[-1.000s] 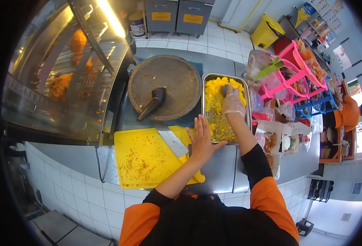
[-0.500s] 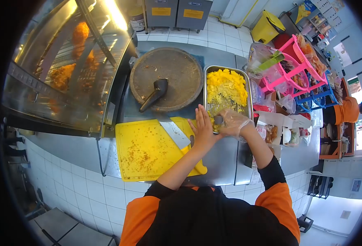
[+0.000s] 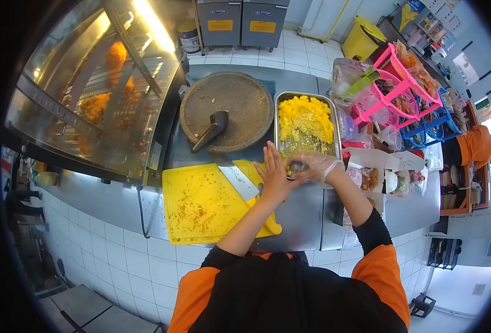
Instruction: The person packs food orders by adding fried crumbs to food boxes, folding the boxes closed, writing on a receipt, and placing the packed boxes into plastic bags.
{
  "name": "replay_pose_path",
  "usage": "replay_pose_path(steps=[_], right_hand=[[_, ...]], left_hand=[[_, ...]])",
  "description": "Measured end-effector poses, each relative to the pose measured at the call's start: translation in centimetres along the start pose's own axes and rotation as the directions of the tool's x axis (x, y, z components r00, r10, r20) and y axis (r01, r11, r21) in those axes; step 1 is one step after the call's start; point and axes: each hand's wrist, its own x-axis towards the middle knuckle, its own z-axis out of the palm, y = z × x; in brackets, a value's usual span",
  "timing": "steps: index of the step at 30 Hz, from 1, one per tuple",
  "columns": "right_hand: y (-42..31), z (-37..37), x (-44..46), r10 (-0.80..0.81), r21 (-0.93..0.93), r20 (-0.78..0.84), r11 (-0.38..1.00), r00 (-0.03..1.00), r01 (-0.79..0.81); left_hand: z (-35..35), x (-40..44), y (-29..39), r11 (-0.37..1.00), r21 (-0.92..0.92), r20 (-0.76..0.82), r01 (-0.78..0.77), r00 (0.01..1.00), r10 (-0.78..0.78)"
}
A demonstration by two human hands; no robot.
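My right hand point(image 3: 319, 167), in a clear plastic glove, is closed round a small dark rounded tool point(image 3: 296, 166) at the near end of a metal tray point(image 3: 339, 130). Yellow mashed food point(image 3: 306, 119) fills the tray's far part, and its perforated bottom shows nearer me. My left hand point(image 3: 274, 176) lies with fingers spread at the tray's near left corner. Left of it a knife point(image 3: 239, 182) rests on a yellow cutting board point(image 3: 198, 205) dotted with crumbs. Beyond the board stands a round stone mortar point(image 3: 240, 105) with a dark pestle point(image 3: 212, 132) in it.
A lit glass cabinet point(image 3: 90, 111) with fried pieces stands at the left. Pink baskets point(image 3: 404, 100), a blue basket point(image 3: 437, 130) and open food boxes point(image 3: 370, 176) crowd the right. Another person point(image 3: 475, 147) in orange is at the far right.
My right hand has come from the tray's far part to its near end, beside my left hand, with the dark tool. My left hand has stayed at the tray's near left corner.
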Motion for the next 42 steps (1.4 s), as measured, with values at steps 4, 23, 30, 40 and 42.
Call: replay_pose_path(steps=[4, 23, 30, 40, 42], right_hand=[[4.3, 0.4, 0.1, 0.104, 0.222, -0.073, 0.971, 0.992, -0.086], [2.6, 1.9, 0.3, 0.145, -0.146, -0.016, 0.978, 0.989, -0.146], [5.5, -2.2, -3.2, 0.114, 0.174, -0.178, 0.981, 0.977, -0.083], [9.2, -3.4, -21.6, 0.836, 0.587, 0.028, 0.43, 0.548, -0.686], [12.4, -0.2, -23.8, 0.885, 0.824, 0.002, 0.262, 0.466, -0.502]], left_hand=[[-0.2, -0.1, 0.0, 1.0, 0.019, 0.01, -0.023, 1.0, 0.023], [-0.5, 0.1, -0.1, 0.998, 0.057, 0.03, -0.039, 0.999, 0.037], [-0.4, 0.0, -0.2, 0.995, 0.085, 0.03, -0.043, 0.999, 0.041], [-0.9, 0.1, 0.2, 0.988, 0.147, 0.08, -0.038, 0.996, 0.026], [-0.9, 0.1, 0.2, 0.99, 0.138, 0.07, -0.039, 0.997, 0.029]])
